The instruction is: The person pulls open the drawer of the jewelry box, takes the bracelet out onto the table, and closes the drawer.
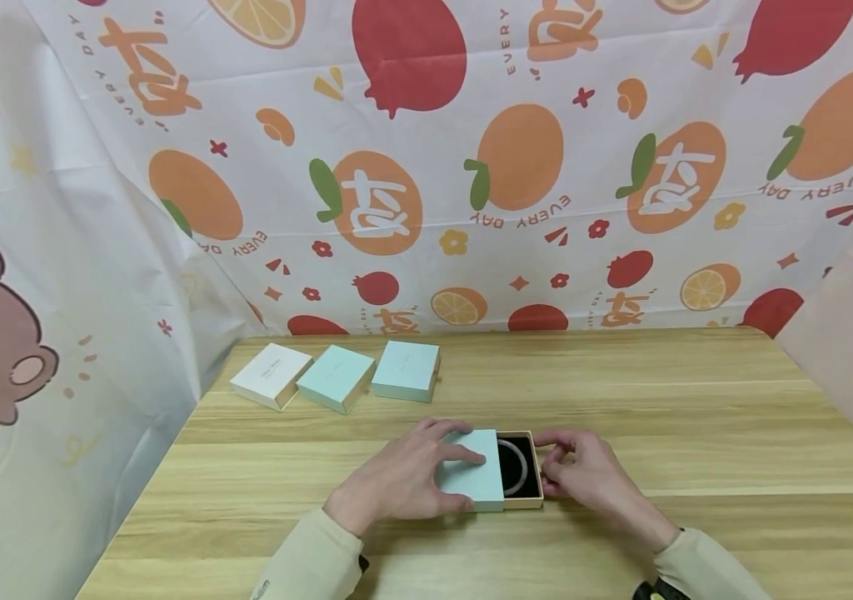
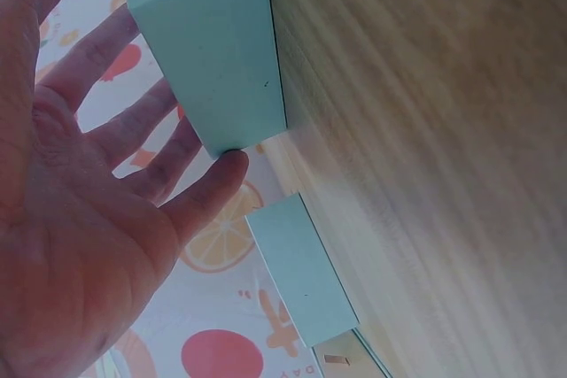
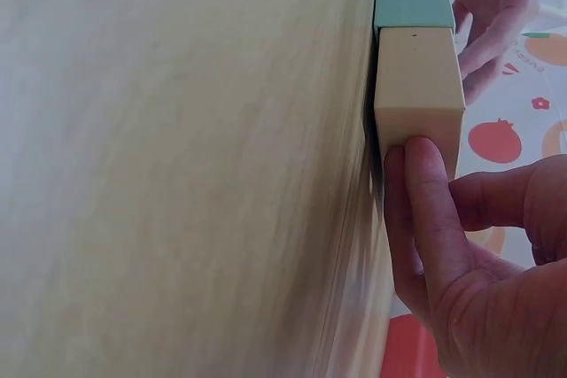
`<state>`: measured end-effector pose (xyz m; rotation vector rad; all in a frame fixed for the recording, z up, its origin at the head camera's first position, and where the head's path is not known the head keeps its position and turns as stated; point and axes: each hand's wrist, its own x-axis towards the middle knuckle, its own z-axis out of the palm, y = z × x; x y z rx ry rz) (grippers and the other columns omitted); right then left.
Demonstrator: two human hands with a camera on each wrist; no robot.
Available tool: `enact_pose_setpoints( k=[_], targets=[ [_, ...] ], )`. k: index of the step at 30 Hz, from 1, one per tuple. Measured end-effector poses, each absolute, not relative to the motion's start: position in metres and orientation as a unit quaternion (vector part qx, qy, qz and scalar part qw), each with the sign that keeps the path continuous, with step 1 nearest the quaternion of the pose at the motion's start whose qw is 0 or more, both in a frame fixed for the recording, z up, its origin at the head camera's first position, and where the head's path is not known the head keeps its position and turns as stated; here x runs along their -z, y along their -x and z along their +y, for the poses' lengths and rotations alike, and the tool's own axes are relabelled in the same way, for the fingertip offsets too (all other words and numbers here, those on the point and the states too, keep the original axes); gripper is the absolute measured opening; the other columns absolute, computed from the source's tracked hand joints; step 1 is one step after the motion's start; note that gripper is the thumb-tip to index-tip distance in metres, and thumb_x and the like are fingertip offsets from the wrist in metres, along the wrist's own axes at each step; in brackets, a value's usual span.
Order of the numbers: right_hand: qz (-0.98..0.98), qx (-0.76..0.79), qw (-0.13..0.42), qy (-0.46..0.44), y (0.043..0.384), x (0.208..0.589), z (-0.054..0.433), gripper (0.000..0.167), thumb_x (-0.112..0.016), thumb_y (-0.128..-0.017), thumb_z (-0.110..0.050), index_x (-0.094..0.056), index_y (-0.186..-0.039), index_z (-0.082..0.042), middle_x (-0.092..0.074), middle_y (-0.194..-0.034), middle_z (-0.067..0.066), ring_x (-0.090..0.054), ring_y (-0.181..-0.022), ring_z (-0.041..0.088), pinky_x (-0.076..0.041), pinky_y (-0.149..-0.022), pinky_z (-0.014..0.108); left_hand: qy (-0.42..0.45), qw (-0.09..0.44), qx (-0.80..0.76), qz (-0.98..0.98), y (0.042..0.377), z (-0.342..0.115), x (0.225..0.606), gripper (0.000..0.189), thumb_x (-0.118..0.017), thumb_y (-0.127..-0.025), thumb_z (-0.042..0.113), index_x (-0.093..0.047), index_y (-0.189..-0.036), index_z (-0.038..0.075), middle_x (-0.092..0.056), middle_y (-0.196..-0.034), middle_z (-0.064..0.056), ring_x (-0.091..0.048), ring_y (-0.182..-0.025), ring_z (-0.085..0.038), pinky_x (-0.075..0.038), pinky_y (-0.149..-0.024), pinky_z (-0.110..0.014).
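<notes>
A pale mint drawer-style gift box (image 1: 475, 479) lies on the table with its inner tray (image 1: 524, 503) part-way out to the right. On the tray's black padding sits a pale bangle (image 1: 522, 471), its left part hidden under the sleeve. My left hand (image 1: 407, 475) holds the sleeve, thumb at the near side and fingers across the top and far edge. In the right wrist view, fingertips of my right hand (image 1: 584, 475) press against the tan end of the tray (image 3: 419, 68). One finger reaches the tray's far corner.
Three closed boxes stand at the back left of the wooden table (image 1: 659, 408): a white one (image 1: 271, 375), a mint one (image 1: 336, 377) and a light blue one (image 1: 406, 369). A fruit-print cloth (image 1: 441, 192) hangs behind the table's back edge.
</notes>
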<state>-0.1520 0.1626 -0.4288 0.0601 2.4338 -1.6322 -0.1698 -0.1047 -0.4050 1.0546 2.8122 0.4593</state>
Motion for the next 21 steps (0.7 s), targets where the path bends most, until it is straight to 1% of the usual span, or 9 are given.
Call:
enact_pose_setpoints(
  k=[12, 21],
  targets=[
    [0.821, 0.56, 0.107, -0.015, 0.152, 0.4291, 0.1643, 0.046, -0.056, -0.081, 0.013, -0.068, -0.124, 0.002, -0.062, -0.082, 0.007, -0.068, -0.071, 0.017, -0.061, -0.065, 0.026, -0.348, 0.052, -0.148, 0.924, 0.1701, -0.1047, 0.4056, 0.047, -0.078, -0.082, 0.051, -0.072, -0.127, 0.038, -0.053, -0.152, 0.003, -0.047, -0.139, -0.023, -0.05, -0.108, -0.047],
    [0.821, 0.561, 0.106, -0.023, 0.1523, 0.4285, 0.1636, 0.046, -0.056, -0.081, 0.013, -0.069, -0.123, 0.001, -0.06, -0.082, 0.006, -0.068, -0.071, 0.016, -0.062, -0.065, 0.026, -0.349, 0.052, -0.15, 0.923, 0.1692, -0.1052, 0.4039, 0.048, -0.078, -0.082, 0.05, -0.07, -0.128, 0.037, -0.052, -0.152, 0.002, -0.047, -0.139, -0.022, -0.053, -0.104, -0.047]
  ],
)
